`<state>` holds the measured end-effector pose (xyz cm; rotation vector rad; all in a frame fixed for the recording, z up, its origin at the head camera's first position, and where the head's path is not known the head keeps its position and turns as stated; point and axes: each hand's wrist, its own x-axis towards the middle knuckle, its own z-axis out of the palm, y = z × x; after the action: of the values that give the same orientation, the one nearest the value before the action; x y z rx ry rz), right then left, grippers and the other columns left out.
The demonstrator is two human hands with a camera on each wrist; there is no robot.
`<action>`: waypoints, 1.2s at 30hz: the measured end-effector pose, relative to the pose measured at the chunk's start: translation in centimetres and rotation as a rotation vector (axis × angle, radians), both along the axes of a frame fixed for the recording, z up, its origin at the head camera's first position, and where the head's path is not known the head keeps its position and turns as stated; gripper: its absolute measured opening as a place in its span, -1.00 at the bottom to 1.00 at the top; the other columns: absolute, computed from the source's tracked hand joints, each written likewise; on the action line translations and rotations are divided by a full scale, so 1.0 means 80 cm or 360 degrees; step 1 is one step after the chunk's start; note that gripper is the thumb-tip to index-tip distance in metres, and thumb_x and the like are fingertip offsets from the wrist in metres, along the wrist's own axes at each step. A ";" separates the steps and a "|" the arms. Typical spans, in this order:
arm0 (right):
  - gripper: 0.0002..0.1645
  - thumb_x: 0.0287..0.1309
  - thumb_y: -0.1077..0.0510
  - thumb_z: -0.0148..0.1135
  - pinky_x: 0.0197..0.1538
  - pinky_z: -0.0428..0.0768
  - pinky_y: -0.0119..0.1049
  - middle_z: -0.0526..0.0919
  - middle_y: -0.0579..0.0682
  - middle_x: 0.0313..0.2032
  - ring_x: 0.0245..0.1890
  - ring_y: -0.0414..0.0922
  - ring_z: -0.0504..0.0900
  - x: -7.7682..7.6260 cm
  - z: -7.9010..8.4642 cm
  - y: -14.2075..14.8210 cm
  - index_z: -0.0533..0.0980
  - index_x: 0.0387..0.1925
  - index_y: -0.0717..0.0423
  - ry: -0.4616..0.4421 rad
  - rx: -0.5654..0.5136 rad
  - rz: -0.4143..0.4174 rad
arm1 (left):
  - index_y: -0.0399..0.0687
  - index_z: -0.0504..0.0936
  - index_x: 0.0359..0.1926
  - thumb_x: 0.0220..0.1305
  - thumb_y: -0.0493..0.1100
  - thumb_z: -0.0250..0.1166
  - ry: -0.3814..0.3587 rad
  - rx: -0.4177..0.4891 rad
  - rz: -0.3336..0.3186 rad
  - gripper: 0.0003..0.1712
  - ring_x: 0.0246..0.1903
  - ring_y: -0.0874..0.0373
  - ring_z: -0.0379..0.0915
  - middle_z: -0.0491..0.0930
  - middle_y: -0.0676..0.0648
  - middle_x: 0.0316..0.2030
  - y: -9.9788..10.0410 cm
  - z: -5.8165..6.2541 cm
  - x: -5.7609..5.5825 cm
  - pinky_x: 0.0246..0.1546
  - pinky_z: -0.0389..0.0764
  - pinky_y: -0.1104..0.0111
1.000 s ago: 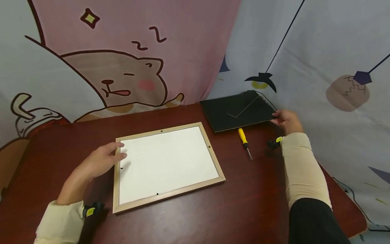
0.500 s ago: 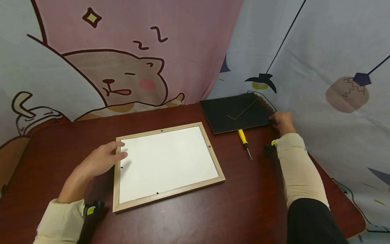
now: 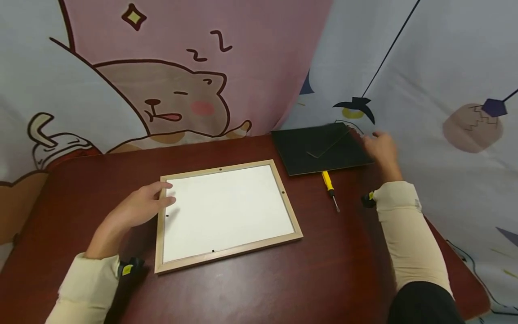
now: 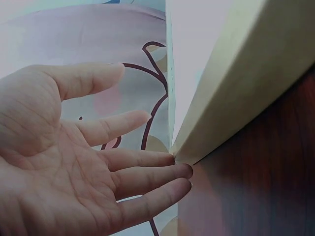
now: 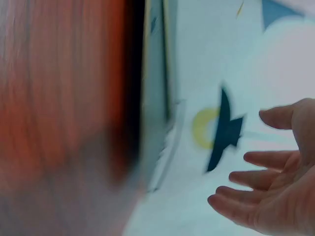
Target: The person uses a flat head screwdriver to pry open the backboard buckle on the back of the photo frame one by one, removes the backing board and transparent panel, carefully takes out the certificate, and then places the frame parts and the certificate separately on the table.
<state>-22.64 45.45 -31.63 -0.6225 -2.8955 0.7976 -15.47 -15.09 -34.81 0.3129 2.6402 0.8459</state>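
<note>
Cartoon curtain (image 3: 279, 54) behind the frame (image 3: 243, 247), left hand (image 3: 141, 204) just relaxed at its left edge, right hand (image 3: 381, 148) loose by the board (image 3: 311, 141) off its right.

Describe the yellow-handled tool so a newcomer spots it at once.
On the reddish-brown table, in the head view, a black board lies right of the wooden frame. At the board's near edge lies the tool: unlike its broad, flat neighbours, it is slim, with a bright yellow handle.

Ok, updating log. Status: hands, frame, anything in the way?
Left hand at wooden picture frame, left edge. Right hand empty, by black backing board. Frame flat on table. Yellow-handled screwdriver lies clear of frame.
</note>
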 end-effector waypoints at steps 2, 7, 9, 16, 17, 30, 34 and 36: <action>-0.07 0.38 -0.33 -0.23 0.30 0.19 0.27 0.20 0.40 0.37 0.33 0.39 0.19 0.004 0.008 -0.021 0.03 0.48 0.24 0.0075 0.0111 0.0112 | -0.22 0.27 0.39 0.39 0.10 0.14 0.0000 -0.0008 -0.0007 -0.29 0.26 -0.38 0.22 0.21 -0.47 0.34 0.002 0.001 0.000 0.12 0.33 -0.27; -0.06 0.34 -0.35 -0.06 0.29 0.18 0.29 0.11 0.25 0.46 0.36 0.35 0.19 0.017 0.008 -0.091 0.04 0.51 0.12 0.0236 0.0265 0.0542 | -0.21 0.25 0.40 0.39 0.09 0.14 0.0001 -0.0030 -0.0022 -0.28 0.24 -0.37 0.25 0.22 -0.48 0.33 0.001 -0.002 0.001 0.10 0.35 -0.26; -0.05 0.32 -0.34 0.01 0.33 0.13 0.29 0.01 0.16 0.50 0.43 0.28 0.08 0.022 0.002 -0.123 0.03 0.51 0.07 0.0234 0.0287 0.0751 | -0.21 0.23 0.41 0.39 0.09 0.15 -0.0002 -0.0037 -0.0028 -0.27 0.25 -0.37 0.24 0.20 -0.48 0.34 0.001 -0.004 0.002 0.10 0.35 -0.26; 0.03 0.20 -0.44 0.07 0.40 0.05 0.23 -0.08 -0.03 0.54 0.53 0.09 -0.14 0.043 -0.029 -0.222 -0.02 0.53 -0.13 0.0087 0.0487 0.1303 | -0.20 0.12 0.47 0.35 0.15 0.18 0.0020 -0.0157 -0.0055 -0.14 0.38 -0.43 -0.04 -0.01 -0.46 0.43 0.006 -0.017 0.002 0.22 0.14 -0.31; 0.04 0.19 -0.46 0.06 0.41 0.04 0.23 -0.09 -0.04 0.54 0.53 0.09 -0.14 0.045 -0.034 -0.232 -0.02 0.54 -0.15 0.0068 0.0519 0.1345 | -0.19 0.11 0.47 0.32 0.18 0.20 0.0035 -0.0181 -0.0066 -0.11 0.39 -0.46 -0.11 -0.05 -0.46 0.44 0.007 -0.019 0.001 0.23 0.09 -0.34; 0.09 0.16 -0.56 -0.06 0.39 -0.01 0.29 0.00 -0.04 0.52 0.52 0.12 -0.10 0.055 -0.075 -0.291 -0.06 0.54 -0.16 -0.0205 0.0720 0.1495 | -0.12 0.12 0.49 0.19 0.34 0.25 0.0276 -0.0334 -0.0207 0.03 0.41 -0.51 -0.36 -0.12 -0.35 0.49 0.019 -0.044 -0.007 0.16 -0.04 -0.47; 0.08 0.17 -0.53 -0.04 0.37 0.02 0.32 0.05 0.02 0.51 0.51 0.14 -0.06 0.050 -0.074 -0.293 -0.01 0.53 -0.08 -0.0247 0.0754 0.1450 | -0.12 0.14 0.47 0.20 0.25 0.31 0.0294 -0.0319 -0.0182 -0.01 0.41 -0.51 -0.30 -0.04 -0.35 0.48 0.017 -0.041 -0.008 0.15 -0.01 -0.47; 0.08 0.18 -0.51 -0.01 0.37 0.03 0.32 0.06 0.06 0.50 0.51 0.14 -0.05 0.046 -0.073 -0.294 0.01 0.53 -0.04 -0.0262 0.0759 0.1435 | -0.12 0.15 0.47 0.19 0.20 0.33 0.0296 -0.0307 -0.0165 -0.02 0.40 -0.51 -0.28 -0.01 -0.35 0.47 0.016 -0.038 -0.008 0.15 0.00 -0.46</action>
<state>-18.94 21.96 -37.44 0.7375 -3.2750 0.0367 -16.08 -13.80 -37.87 0.4940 2.8210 0.5479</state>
